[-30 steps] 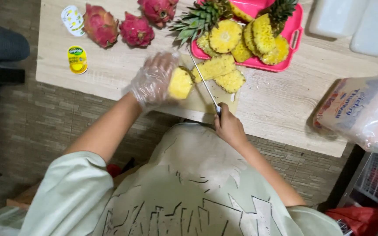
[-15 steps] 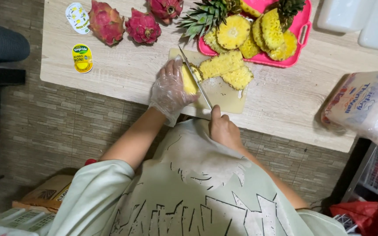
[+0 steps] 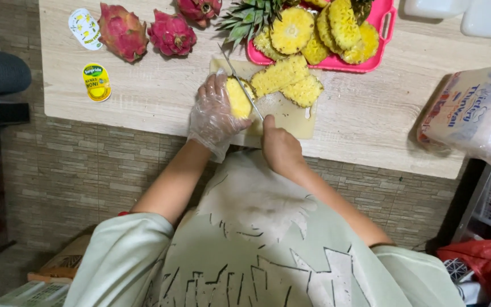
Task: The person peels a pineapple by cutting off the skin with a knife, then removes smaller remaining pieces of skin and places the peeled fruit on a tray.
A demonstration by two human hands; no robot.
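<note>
My left hand [image 3: 214, 116], in a clear plastic glove, grips a peeled yellow pineapple piece [image 3: 237, 98] on a pale cutting board [image 3: 292, 118]. My right hand [image 3: 279, 146] is closed on the handle of a knife [image 3: 241, 85], and the thin blade runs along the right side of that piece. Two more peeled pineapple chunks [image 3: 286, 79] lie on the board just right of the blade.
A pink tray [image 3: 383, 35] at the back holds several peeled pineapples and a leafy crown [image 3: 248, 18]. Three dragon fruits [image 3: 123, 31] and two small yellow packets [image 3: 96, 82] lie on the left of the wooden table [image 3: 370, 113]. A plastic bag [image 3: 478, 113] sits at right.
Both hands shifted along the board while the view moved. The knife blade swung from the right of the pineapple pieces to lie against the piece under my left hand.
</note>
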